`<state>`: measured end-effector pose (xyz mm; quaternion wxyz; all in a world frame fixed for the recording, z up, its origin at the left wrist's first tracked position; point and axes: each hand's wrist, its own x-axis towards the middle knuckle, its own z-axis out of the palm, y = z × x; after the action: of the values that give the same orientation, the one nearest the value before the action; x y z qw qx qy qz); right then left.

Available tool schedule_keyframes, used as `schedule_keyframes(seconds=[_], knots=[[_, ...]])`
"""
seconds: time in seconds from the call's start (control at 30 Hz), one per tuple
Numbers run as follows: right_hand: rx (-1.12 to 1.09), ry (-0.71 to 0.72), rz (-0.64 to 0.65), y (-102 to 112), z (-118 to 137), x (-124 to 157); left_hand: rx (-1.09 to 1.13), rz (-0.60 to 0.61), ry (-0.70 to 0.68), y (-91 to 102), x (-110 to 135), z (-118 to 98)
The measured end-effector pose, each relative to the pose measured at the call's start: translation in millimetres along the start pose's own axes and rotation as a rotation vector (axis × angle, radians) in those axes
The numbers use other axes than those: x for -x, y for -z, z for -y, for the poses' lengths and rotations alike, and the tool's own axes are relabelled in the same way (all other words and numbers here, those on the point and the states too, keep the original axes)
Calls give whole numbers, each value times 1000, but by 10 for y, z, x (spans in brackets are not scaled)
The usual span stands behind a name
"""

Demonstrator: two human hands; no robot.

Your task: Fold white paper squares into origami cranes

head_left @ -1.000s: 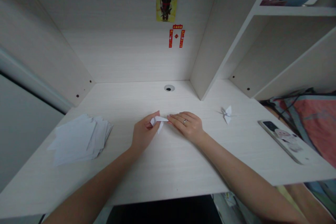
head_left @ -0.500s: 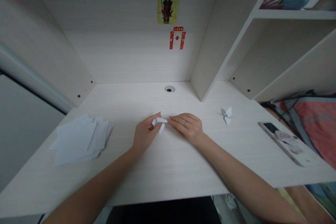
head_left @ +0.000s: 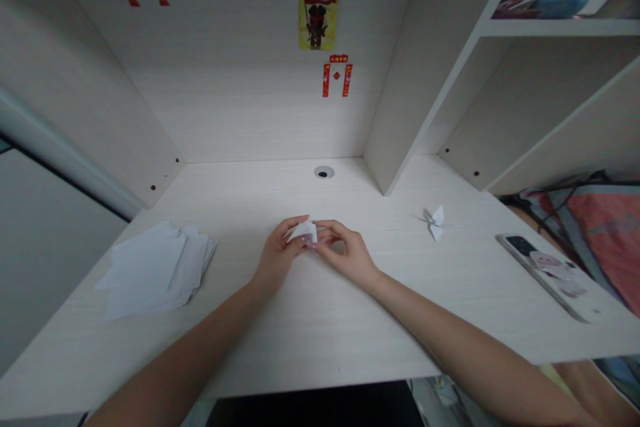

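Observation:
A small piece of folded white paper [head_left: 304, 232] is held between my two hands over the middle of the desk. My left hand [head_left: 279, 248] grips its left side, thumb in front and fingers behind. On the right, the thumb and fingers of my right hand [head_left: 347, 248] pinch the paper's right edge. The fingertips hide part of the folds. Off to the right, a finished white paper crane [head_left: 436, 222] lies on the desk, apart from both hands.
A loose stack of white paper sheets [head_left: 155, 270] lies at the left of the desk [head_left: 300, 333]. A phone [head_left: 547, 275] rests near the right edge, beside a red and grey cloth [head_left: 597, 227]. An upright divider [head_left: 400, 107] stands behind, with a cable hole [head_left: 325, 173] nearby.
My right hand has turned and now has its thumb in front of the paper. The folded paper has turned between my fingers, and its downward-pointing flap no longer shows.

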<state>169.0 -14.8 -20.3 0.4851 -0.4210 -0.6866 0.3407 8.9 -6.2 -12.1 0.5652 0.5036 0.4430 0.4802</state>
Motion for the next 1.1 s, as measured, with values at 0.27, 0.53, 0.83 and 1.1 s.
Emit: schedule_keyframes(seconds=[0.27, 0.53, 0.83, 1.1], knots=[[-34, -18, 29, -50, -1, 55, -82, -19, -31, 9, -34, 72], [174, 81, -17, 44, 17, 36, -354, -23, -147, 6, 48, -31], [-320, -166, -70, -45, -74, -3, -418, -113, -207, 32, 17, -31], [-359, -212, -120, -95, -38, 16, -483, -71, -248, 6, 87, -60]])
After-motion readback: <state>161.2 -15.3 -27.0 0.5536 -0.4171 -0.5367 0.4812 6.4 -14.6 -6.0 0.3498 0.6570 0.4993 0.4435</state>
